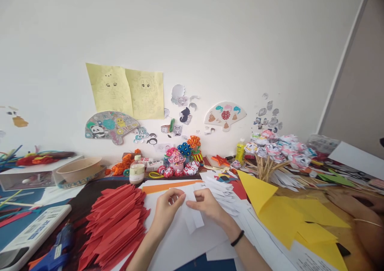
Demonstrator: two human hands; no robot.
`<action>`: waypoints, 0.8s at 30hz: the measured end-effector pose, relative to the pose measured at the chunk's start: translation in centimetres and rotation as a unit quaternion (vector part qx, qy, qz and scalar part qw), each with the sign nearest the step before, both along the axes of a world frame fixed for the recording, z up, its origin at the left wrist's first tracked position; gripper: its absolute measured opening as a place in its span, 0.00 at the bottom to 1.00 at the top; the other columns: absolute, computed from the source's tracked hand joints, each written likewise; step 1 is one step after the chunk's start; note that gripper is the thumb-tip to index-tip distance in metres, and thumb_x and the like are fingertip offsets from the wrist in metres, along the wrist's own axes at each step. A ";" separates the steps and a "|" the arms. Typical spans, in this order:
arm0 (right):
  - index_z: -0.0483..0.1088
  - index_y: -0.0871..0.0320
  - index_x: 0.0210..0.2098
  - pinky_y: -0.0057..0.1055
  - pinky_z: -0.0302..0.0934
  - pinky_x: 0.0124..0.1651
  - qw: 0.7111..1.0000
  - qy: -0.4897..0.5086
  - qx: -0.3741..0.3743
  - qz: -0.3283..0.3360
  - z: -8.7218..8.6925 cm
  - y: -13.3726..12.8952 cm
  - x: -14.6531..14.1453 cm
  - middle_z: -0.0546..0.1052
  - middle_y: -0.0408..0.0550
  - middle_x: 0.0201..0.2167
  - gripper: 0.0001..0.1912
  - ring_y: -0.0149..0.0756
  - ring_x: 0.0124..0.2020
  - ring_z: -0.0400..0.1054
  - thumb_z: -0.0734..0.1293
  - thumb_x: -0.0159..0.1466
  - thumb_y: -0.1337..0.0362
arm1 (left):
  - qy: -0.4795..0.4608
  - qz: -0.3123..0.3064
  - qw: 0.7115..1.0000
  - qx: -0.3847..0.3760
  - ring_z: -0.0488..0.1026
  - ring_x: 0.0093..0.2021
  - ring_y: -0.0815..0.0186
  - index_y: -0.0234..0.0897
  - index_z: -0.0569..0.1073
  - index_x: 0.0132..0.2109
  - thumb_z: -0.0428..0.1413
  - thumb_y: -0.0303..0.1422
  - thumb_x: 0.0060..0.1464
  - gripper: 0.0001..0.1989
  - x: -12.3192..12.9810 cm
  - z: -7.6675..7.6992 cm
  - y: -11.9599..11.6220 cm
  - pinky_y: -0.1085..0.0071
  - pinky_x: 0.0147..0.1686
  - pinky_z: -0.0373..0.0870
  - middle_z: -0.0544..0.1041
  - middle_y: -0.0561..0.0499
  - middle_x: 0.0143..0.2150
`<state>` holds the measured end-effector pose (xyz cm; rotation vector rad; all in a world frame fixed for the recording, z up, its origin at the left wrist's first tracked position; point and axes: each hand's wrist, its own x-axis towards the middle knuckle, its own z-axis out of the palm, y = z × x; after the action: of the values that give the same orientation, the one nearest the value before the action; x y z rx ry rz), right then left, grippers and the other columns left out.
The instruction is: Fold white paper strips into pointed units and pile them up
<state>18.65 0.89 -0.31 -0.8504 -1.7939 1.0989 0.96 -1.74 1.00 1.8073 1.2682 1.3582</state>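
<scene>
A folded strip of white paper (193, 218) is held up between my two hands, above larger white sheets (168, 245). My left hand (168, 207) pinches its left edge with thumb and forefinger. On the other side, my right hand (207, 203) grips the strip's right edge, thumb pointing inward; a black band circles that wrist. To the left lies a big pile of folded red paper strips (117, 223). Folded white paper pieces (223, 195) are heaped just beyond my right hand. An orange sheet (159, 188) shows behind my hands.
Yellow sheets (288, 215) lie at right, beside another person's arm (351, 203). Paper flowers on sticks (276, 151) stand behind. A blue glue gun (58, 247), a white box-like device (36, 231) and a bowl (79, 170) are at left. A bottle (137, 171) stands near the wall.
</scene>
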 end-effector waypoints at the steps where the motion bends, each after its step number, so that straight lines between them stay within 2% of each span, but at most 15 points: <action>1: 0.47 0.56 0.18 0.26 0.37 0.23 1.000 -0.003 0.003 0.000 -0.1 0.1 0.0 0.46 0.36 0.20 0.29 0.25 0.22 0.41 0.70 0.52 0.49 | 0.002 -0.004 1.000 -0.007 0.66 0.29 0.66 0.34 0.75 0.34 0.54 0.41 0.52 0.14 0.0 0.0 0.1 0.72 0.29 0.59 0.75 0.49 0.29; 6: 0.46 0.56 0.19 0.27 0.36 0.23 1.000 0.010 0.018 0.003 -0.4 0.4 -0.1 0.46 0.36 0.21 0.28 0.25 0.23 0.41 0.70 0.54 0.52 | 0.022 -0.027 0.999 -0.028 0.70 0.33 0.63 0.35 0.77 0.34 0.54 0.42 0.53 0.14 -0.1 0.2 0.3 0.71 0.32 0.61 0.79 0.48 0.35; 13: 0.45 0.56 0.19 0.27 0.33 0.23 1.000 -0.001 0.025 0.001 -0.2 0.3 0.0 0.44 0.36 0.21 0.28 0.25 0.22 0.39 0.70 0.54 0.55 | 0.018 -0.013 1.000 -0.005 0.68 0.30 0.65 0.35 0.77 0.32 0.55 0.42 0.51 0.13 -0.4 -0.2 0.4 0.72 0.31 0.61 0.79 0.49 0.33; 24: 0.44 0.55 0.19 0.27 0.34 0.24 1.000 0.001 0.029 -0.001 0.3 -0.1 -0.1 0.44 0.36 0.21 0.28 0.25 0.23 0.39 0.70 0.55 0.54 | 0.016 -0.019 1.000 -0.011 0.65 0.28 0.67 0.34 0.76 0.33 0.57 0.42 0.50 0.13 -0.5 -0.2 0.3 0.72 0.30 0.60 0.77 0.49 0.31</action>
<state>18.57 0.76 0.02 -0.8153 -1.8145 1.0414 0.51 -1.43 0.79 1.8366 1.2536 1.2948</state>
